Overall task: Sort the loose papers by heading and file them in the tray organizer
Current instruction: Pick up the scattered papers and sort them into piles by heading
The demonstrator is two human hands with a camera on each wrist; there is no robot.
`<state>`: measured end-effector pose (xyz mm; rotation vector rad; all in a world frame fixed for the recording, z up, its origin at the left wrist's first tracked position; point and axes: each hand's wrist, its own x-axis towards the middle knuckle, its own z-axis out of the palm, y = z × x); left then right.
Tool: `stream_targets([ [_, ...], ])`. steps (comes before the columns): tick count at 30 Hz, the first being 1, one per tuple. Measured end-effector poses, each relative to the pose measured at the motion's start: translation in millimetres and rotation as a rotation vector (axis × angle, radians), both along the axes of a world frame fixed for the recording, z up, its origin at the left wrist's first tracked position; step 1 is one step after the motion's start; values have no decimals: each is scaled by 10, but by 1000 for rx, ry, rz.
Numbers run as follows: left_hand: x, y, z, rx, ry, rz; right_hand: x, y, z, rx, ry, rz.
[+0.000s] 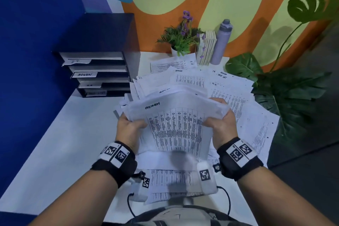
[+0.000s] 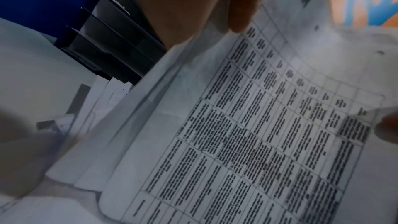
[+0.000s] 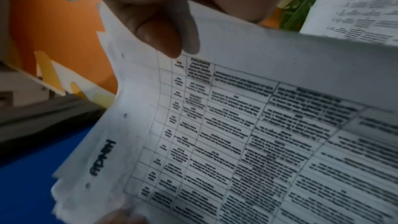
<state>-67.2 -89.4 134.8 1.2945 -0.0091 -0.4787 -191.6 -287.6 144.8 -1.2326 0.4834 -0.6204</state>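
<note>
While both hands hold it above the desk (image 1: pixel 60 145), the ADMIN stack (image 1: pixel 176 126) sits nearest me: left hand (image 1: pixel 131 130) grasping its left edge, thumb on top; right hand (image 1: pixel 222 123) grasping its right edge the same way. Loose papers (image 1: pixel 236 93) lie spread on the desk beyond. Tray organizer (image 1: pixel 99 71) stands far left, 4 labelled trays, ADMIN 2nd from top.

Left hand (image 1: pixel 130 127), right hand (image 1: pixel 222 119) raised, thumbs on top, fingers curled.
</note>
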Motion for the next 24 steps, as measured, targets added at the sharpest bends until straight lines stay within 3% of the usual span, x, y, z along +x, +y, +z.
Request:
stream_targets([
  [7,-26,9,-167,45,42,-21,-267,-69,-240,-11,105,127],
  [13,-118,-188,-134,-39,64,-6,-214,-63,-211,85,59,160],
  [21,-222,-180,-313,254,-59,-152,-283,-96,-233,31,194,120],
  [24,-214,-172,-311,252,-95,-65,-268,-102,-165,14,145,92],
])
